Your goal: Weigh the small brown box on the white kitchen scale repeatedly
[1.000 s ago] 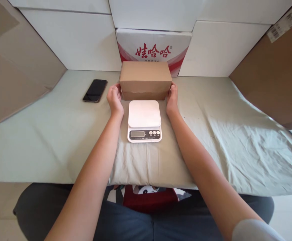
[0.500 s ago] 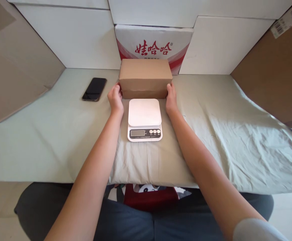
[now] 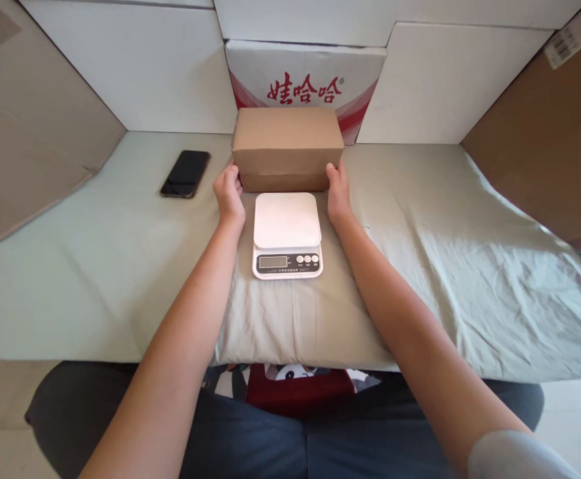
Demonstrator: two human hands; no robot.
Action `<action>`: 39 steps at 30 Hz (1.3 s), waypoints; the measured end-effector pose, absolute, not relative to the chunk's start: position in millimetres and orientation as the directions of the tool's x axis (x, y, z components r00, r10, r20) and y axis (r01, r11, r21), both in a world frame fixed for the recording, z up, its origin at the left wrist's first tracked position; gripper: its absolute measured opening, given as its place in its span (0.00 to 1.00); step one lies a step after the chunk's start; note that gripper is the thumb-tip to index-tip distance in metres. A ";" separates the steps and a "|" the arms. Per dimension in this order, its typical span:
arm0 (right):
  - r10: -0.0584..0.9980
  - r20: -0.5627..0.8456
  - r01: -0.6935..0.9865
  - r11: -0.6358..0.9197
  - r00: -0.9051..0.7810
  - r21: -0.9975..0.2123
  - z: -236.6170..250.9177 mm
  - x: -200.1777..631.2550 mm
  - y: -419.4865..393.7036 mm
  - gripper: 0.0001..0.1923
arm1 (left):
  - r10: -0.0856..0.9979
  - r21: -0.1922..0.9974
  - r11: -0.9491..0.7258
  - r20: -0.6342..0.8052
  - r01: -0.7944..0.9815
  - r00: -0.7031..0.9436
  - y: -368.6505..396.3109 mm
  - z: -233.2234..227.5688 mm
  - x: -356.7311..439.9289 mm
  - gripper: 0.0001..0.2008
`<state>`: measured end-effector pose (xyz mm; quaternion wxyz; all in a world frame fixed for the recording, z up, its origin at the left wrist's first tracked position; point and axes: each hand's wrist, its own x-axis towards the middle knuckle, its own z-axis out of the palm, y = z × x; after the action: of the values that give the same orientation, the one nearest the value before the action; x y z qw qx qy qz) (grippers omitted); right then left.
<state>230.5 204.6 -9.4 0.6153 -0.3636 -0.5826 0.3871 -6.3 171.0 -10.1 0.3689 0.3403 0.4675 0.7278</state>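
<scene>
Head view, single entry.

Item 1: cardboard box [image 3: 287, 148]. Plain brown corrugated card, rectangular, closed, with sharp edges and a lid seam running along the front face near the bottom. It is placed at the far middle of the surface [image 3: 71, 266], just behind the scale and in front of a printed carton. It is judged to be stiff enough to be pressed from both ends without buckling; the matt card is expected to give good friction against bare skin. Its weight cannot be told, though nothing in the grip suggests a heavy load. The two short ends, low down, are judged the natural places for a hold.

Item 2: left hand [image 3: 229, 194]. It is laid against the box's left end at the lower corner, fingers curled round the edge, palm turned inward.

Item 3: right hand [image 3: 339, 191]. It is set against the right end in mirror fashion, thumb up on the front corner. The box is clamped between the two palms; whether it is lifted clear of the cloth cannot be told.

Item 4: kitchen scale [image 3: 287, 234]. White plastic, smooth square platform with rounded corners, grey display and three small buttons on the near edge. Nothing is carried on it.

Item 5: cloth [image 3: 445, 266]. Pale green, soft, creased, draped over the surface and its near edge.

Item 6: phone [image 3: 185, 173]. Black, glossy, flat, lying well to the left of the box.

Item 7: printed carton [image 3: 304, 83]. White with red lettering, standing against white panels.
</scene>
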 end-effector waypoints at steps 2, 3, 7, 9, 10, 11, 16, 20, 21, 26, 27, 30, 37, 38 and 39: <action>0.906 0.423 -0.037 0.424 0.034 -0.905 -1.5 227.4 196.5 0.42 | 0.834 0.925 -0.329 0.192 -0.188 -0.517 166.0 -9.0 -6.2 0.24; 0.906 0.421 -0.027 0.422 0.038 -0.906 3.4 225.6 192.0 0.42 | 0.824 0.920 -0.353 0.219 -0.171 -0.523 161.9 -7.2 -6.2 0.24; 0.872 0.487 -0.014 0.488 0.057 -0.873 27.8 217.7 172.8 0.40 | 0.810 0.889 -0.439 0.328 -0.131 -0.487 137.5 8.0 -5.7 0.21; 0.846 0.528 -0.003 0.530 0.066 -0.848 39.8 213.9 161.5 0.38 | 0.797 0.875 -0.468 0.357 -0.125 -0.488 123.5 17.5 -4.2 0.20; 0.833 0.549 0.007 0.550 0.068 -0.835 44.4 212.6 154.9 0.38 | 0.787 0.869 -0.479 0.362 -0.124 -0.500 116.6 21.3 -2.8 0.20; 0.822 0.566 0.016 0.566 0.065 -0.824 47.8 212.0 147.5 0.38 | 0.776 0.866 -0.485 0.363 -0.121 -0.515 109.5 24.2 -1.0 0.21; 0.820 0.571 -0.020 0.572 0.042 -0.820 38.8 227.6 99.0 0.40 | 0.764 0.852 -0.515 0.405 -0.096 -0.503 63.5 18.4 10.4 0.25; 0.848 0.527 -0.033 0.530 0.057 -0.848 16.9 251.6 63.8 0.40 | 0.788 0.866 -0.499 0.436 -0.035 -0.435 17.4 -0.4 14.9 0.26; 0.854 0.517 -0.034 0.519 0.058 -0.854 13.2 255.3 58.3 0.39 | 0.799 0.877 -0.480 0.429 -0.016 -0.422 8.7 -4.0 15.3 0.27; 0.887 0.459 -0.063 0.461 0.054 -0.885 10.9 252.8 49.5 0.39 | 0.802 0.895 -0.445 0.412 0.029 -0.432 -1.4 -8.1 14.1 0.31; 0.886 0.460 -0.070 0.463 0.052 -0.884 11.8 250.5 49.6 0.40 | 0.797 0.892 -0.451 0.416 0.026 -0.438 0.9 -7.3 13.3 0.31; 0.885 0.462 -0.066 0.465 0.048 -0.883 12.3 247.1 50.2 0.41 | 0.801 0.892 -0.452 0.417 0.022 -0.429 7.3 -6.0 10.7 0.30; 0.879 0.476 -0.038 0.477 0.031 -0.878 6.1 250.9 51.4 0.37 | 0.824 0.906 -0.423 0.371 -0.029 -0.429 10.3 -8.8 7.8 0.28; 0.878 0.477 -0.040 0.478 0.035 -0.878 6.2 250.9 51.3 0.36 | 0.824 0.906 -0.422 0.366 -0.036 -0.433 10.5 -8.6 8.0 0.27; 0.878 0.477 -0.042 0.478 0.037 -0.877 6.6 250.8 51.1 0.35 | 0.825 0.905 -0.422 0.364 -0.043 -0.432 10.7 -8.0 8.4 0.27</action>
<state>250.8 51.1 6.6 0.6265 -0.3550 -0.5888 0.3671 8.4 10.7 -8.0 0.3016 0.4393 0.4448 0.7199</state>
